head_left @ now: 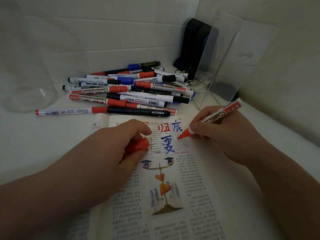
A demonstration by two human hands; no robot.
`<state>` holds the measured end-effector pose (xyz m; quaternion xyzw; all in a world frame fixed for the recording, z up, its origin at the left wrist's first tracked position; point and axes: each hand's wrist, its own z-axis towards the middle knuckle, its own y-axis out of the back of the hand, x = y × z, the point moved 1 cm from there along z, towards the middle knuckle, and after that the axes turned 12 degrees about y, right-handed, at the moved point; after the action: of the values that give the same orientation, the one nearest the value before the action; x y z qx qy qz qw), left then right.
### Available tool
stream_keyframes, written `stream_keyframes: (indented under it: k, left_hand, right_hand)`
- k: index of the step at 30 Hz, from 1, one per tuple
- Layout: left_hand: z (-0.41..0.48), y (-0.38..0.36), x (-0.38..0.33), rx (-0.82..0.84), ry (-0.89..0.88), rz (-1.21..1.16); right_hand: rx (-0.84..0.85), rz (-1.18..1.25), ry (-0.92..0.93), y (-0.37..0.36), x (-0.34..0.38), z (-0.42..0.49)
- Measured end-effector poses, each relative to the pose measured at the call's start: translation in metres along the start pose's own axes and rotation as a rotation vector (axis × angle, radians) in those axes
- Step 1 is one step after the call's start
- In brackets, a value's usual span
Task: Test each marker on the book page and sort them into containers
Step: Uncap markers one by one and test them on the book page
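uncapped red marker point(212, 119), tip on book page point(188, 172)

Glossy plastic markers point(121, 90), matt printed paper book page point(181, 179), clear smooth container point(230, 58).

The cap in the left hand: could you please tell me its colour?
Red; the cap shows best in the head view.

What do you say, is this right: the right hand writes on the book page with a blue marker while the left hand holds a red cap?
Not quite: the marker in the right hand is red, not blue. The head view shows its red tip on the book page. The left hand does hold a red cap.
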<state>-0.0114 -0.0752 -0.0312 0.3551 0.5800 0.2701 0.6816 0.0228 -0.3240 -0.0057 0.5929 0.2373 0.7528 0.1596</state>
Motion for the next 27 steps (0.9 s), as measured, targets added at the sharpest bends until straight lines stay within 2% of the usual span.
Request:
stream_keyframes:
  k: [6,11,17,23,27]
  left_hand:
    - [-0.0009,-0.0004,-0.0007,-0.009,-0.018,0.008]
    - [-0.0005,-0.0002,-0.0016,-0.006,-0.014,0.014]
    - [-0.0008,-0.0009,0.0005,-0.012,-0.024,0.014]
    - [-0.0009,-0.0001,0.0001,-0.019,-0.022,0.016]
    - [-0.0008,0.0004,-0.0011,-0.011,-0.015,0.015]
  right_hand:
    - [0.013,-0.102,0.001,0.0007,0.0031,-0.0005]
    - [-0.044,-0.054,-0.057,0.0038,0.0012,0.0029]
    - [0.099,-0.054,-0.023,0.0046,0.0042,-0.0013]
    - [-0.067,-0.03,-0.016,-0.0021,0.0005,0.0011]
    - [-0.007,-0.029,-0.024,-0.0016,0.0049,0.0001]
